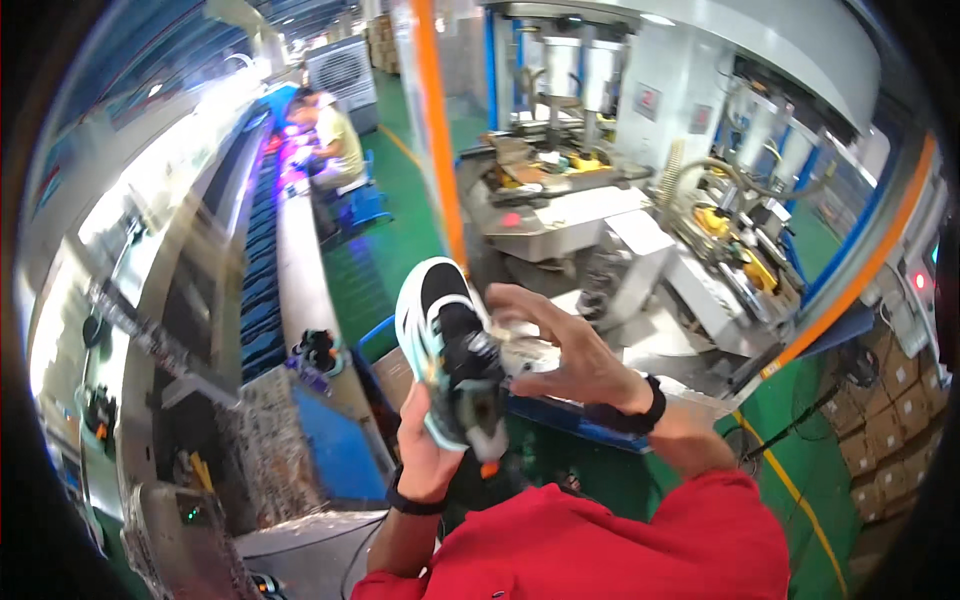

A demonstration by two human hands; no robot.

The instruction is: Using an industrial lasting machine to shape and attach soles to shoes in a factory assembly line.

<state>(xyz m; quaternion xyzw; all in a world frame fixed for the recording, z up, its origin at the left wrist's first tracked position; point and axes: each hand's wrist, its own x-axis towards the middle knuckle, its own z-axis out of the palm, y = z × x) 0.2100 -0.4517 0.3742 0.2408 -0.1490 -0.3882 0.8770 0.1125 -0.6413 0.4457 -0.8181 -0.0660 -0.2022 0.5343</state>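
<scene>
Upright in front of me is a sneaker with a black upper, a white rim at the toe and pale mint along its side. Its toe points away and a small orange part shows at the near end. My left hand grips the sneaker from below, near the heel. On its right side my right hand curves with thumb and fingers apart, fingertips close to the upper. A whitish, blurred patch shows between those fingers; I cannot make out whether it belongs to the shoe or lies behind it.
A conveyor runs away on the left, with another sneaker at its near end. Beside it a person sits on a blue chair. Ahead right stands a press machine behind orange posts. Cartons are stacked far right.
</scene>
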